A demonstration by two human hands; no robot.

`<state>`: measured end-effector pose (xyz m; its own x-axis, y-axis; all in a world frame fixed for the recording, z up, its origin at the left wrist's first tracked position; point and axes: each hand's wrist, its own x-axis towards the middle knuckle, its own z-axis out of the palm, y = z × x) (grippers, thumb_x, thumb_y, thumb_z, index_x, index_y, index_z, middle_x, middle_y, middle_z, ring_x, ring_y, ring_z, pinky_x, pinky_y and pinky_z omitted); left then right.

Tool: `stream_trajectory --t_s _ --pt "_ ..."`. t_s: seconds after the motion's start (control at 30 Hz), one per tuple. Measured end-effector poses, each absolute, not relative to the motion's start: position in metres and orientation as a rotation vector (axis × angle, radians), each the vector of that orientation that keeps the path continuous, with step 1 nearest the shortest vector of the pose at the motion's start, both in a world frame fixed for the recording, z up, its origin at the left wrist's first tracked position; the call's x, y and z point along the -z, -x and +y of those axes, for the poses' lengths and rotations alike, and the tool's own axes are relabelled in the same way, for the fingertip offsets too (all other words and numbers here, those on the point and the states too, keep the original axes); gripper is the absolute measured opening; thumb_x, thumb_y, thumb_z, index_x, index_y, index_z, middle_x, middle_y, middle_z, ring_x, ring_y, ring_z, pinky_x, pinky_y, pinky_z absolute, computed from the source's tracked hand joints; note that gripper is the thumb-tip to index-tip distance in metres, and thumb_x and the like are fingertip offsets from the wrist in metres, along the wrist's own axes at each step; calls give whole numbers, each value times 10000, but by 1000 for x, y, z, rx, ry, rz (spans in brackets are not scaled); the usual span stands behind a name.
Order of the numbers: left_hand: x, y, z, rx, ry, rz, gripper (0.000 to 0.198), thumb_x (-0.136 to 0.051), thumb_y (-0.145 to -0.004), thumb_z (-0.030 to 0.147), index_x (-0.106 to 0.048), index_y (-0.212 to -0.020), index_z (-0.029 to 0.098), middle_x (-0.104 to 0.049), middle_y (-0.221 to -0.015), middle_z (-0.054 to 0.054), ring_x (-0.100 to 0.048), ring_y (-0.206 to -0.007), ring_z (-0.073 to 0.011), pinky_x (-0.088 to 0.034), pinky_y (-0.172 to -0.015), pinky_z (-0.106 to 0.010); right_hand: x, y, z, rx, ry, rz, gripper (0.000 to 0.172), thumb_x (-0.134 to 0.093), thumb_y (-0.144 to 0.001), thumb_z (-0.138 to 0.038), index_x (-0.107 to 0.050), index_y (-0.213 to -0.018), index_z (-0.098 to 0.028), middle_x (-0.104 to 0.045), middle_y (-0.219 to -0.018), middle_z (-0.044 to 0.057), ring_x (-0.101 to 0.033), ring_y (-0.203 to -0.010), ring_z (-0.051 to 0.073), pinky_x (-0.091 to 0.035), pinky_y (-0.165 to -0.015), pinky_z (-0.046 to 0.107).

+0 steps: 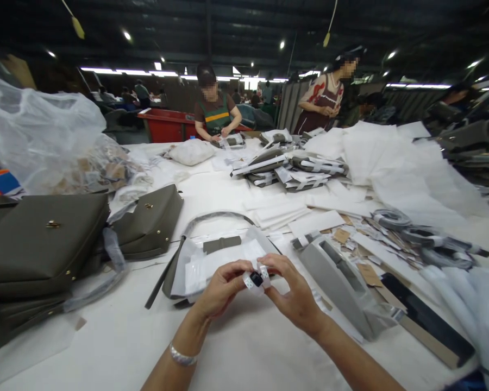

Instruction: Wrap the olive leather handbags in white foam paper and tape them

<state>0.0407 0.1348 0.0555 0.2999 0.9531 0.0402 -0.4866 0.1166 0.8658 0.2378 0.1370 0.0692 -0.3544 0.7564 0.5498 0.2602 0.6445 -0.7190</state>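
My left hand [222, 288], with a bracelet on the wrist, and my right hand [293, 296] meet in front of me. Between their fingertips they pinch a small clear plastic packet [250, 282] with printed marks and a black piece in it. Just beyond the hands lies a dark olive handbag [169, 282], partly covered by white wrapping sheets [228, 263]. Its wrapped strap [220, 215] arches away over the table. A flat olive strip [222, 244] rests on the sheets.
Olive bags [44, 239] stand at the left, below a large clear plastic bag [44, 125]. A grey insert [330, 282], wrapped straps [391, 218] and brown tags [342, 235] lie at the right. Further back is a stack of wrapped bags [289, 165]. Two people stand across the table.
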Motion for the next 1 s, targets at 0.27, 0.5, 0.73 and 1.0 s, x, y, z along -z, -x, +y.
stream_trajectory --t_s 0.27,0.5,0.73,1.0 --pt "-47 -39 139 -1152 -919 650 159 -789 -771 297 -736 -893 208 -685 -986 -53 -615 -952 -189 -481 -875 -312 -63 -235 144 -602 781 -1930 480 -605 -841 -55 -522 -1261 -273 -589 -1229 79 -552 -1186 229 -553 -925 378" --pt "-52 -40 139 -1127 -1009 654 117 -755 -804 294 -731 -870 201 -662 -948 -51 -596 -909 -184 -465 -862 -310 -61 -243 146 -534 773 -1948 425 -619 -857 -104 -534 -1235 -279 -621 -1204 81 -589 -1161 244 -523 -977 424" --pt "-53 -40 140 -1112 -1076 661 129 -743 -813 303 -730 -892 201 -656 -957 -67 -593 -923 -209 -461 -871 -337 -60 -245 142 -499 789 -1945 396 -636 -862 -118 -545 -1212 -278 -635 -1188 83 -597 -1152 244 -513 -988 430" --pt "-53 -39 139 -1100 -1087 665 138 -732 -825 319 -730 -892 198 -631 -957 -57 -579 -914 -192 -453 -854 -310 -62 -246 140 -494 775 -1973 411 -600 -869 -88 -535 -1232 -270 -632 -1202 87 -589 -1171 235 -507 -1013 431"
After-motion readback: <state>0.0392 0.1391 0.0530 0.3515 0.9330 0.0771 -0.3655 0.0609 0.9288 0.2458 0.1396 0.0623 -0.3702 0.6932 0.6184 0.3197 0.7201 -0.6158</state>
